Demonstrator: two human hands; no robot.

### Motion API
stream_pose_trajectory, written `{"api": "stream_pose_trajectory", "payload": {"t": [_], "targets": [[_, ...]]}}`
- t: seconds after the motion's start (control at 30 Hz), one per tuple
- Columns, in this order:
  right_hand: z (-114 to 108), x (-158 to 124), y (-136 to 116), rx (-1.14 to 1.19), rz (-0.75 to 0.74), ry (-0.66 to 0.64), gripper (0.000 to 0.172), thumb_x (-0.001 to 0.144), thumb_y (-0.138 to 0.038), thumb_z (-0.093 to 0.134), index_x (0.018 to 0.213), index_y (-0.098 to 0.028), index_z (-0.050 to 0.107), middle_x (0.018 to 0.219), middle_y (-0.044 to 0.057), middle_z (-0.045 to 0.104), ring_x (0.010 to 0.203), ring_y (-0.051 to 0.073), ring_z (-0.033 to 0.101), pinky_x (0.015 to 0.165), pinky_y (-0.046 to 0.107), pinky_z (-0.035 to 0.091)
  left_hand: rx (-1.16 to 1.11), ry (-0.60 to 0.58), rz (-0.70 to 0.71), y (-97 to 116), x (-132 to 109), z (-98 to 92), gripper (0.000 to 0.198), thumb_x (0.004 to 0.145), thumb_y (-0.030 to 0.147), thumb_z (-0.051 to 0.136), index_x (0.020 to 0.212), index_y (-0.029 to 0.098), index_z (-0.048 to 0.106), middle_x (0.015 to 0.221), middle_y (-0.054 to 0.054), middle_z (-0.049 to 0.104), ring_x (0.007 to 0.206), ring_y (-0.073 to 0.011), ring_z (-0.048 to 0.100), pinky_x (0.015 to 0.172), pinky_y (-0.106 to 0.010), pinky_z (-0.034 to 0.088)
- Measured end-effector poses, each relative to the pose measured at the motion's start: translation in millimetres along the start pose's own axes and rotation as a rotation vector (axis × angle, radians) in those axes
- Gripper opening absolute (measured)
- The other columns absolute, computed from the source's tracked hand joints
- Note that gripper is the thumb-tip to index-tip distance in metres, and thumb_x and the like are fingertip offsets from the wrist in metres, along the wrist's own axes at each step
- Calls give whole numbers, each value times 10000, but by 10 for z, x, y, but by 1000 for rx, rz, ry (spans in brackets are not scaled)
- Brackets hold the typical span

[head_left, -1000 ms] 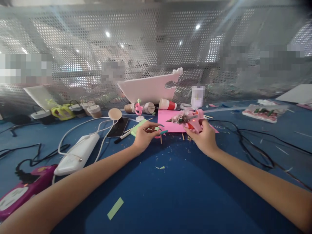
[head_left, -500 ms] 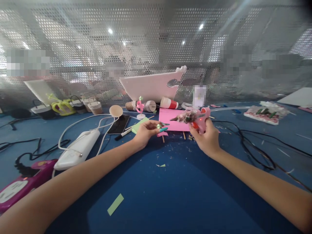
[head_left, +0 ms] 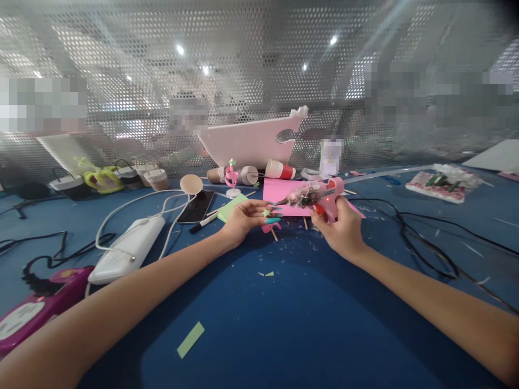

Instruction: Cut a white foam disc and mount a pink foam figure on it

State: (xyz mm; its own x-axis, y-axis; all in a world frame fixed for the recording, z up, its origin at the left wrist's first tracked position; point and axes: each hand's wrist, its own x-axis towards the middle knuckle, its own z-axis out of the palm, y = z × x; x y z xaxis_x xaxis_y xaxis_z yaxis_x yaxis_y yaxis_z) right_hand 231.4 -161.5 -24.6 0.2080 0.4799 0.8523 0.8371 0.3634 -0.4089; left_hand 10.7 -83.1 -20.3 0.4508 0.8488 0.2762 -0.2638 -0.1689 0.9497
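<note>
My left hand (head_left: 242,220) pinches a small light-green star (head_left: 266,213) between thumb and fingers. Just under the fingers a bit of pink paper (head_left: 268,227) and a thin wooden stick (head_left: 275,234) show; whether they are joined to the star I cannot tell. My right hand (head_left: 343,227) is wrapped around a pink hot glue gun (head_left: 330,197), index finger at its red trigger. The gun's nozzle, crusted with messy glue, points left and reaches the fingertips of my left hand by the star. Behind both lies a sheet of pink paper (head_left: 272,189).
A pink spiral with a star (head_left: 231,177) stands on a small white base. Nearby are green paper (head_left: 233,208), a phone (head_left: 197,207), a white power bank (head_left: 127,250), a magenta power strip (head_left: 48,297) and paper cups (head_left: 279,169). Black cables (head_left: 425,246) run at right.
The glue gun has moved left and its nozzle now meets my left fingertips. The green star has turned more into view, and the stick below it has tilted.
</note>
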Motion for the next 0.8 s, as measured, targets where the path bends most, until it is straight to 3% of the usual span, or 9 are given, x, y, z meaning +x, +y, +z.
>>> {"api": "stream_pose_trajectory", "payload": {"t": [0.17, 0.37, 0.6, 0.7, 0.8], "targets": [[1, 3, -4, 17, -62, -12, 242, 763, -372, 592, 698, -245, 397, 553, -28, 519, 450, 128, 491, 469, 287, 406, 52, 13, 52, -3, -3, -17, 520, 499, 210, 847, 974, 156, 642, 926, -106, 727, 842, -258, 699, 751, -396, 583], [1, 2, -8, 8, -43, -16, 251, 759, -381, 588, 688, -247, 389, 533, -37, 495, 435, 121, 466, 459, 282, 391, 105, 40, 95, -3, -11, -6, 355, 526, 253, 837, 828, 154, 678, 837, -70, 725, 769, -195, 684, 770, -370, 567], [17, 13, 45, -8, 34, 30, 303, 756, -421, 608, 675, -238, 381, 501, -60, 424, 433, 104, 404, 469, 260, 369, 331, 71, 224, 32, -44, 14, 245, 659, 293, 758, 873, 175, 734, 863, -55, 678, 810, -159, 633, 810, -338, 543], [22, 7, 45, 9, 0, 35, 300, 751, -410, 619, 680, -232, 388, 501, -65, 416, 420, 93, 384, 447, 249, 345, 358, 81, 216, 40, -58, 22, 314, 634, 268, 776, 930, 175, 723, 774, -24, 638, 732, -130, 620, 756, -308, 546], [24, 2, 43, 24, -48, 34, 290, 757, -379, 623, 688, -231, 383, 512, -66, 423, 413, 85, 372, 431, 242, 326, 380, 114, 230, 41, -63, 27, 285, 598, 272, 802, 849, 169, 715, 748, -14, 613, 649, -104, 582, 648, -269, 538]]}}
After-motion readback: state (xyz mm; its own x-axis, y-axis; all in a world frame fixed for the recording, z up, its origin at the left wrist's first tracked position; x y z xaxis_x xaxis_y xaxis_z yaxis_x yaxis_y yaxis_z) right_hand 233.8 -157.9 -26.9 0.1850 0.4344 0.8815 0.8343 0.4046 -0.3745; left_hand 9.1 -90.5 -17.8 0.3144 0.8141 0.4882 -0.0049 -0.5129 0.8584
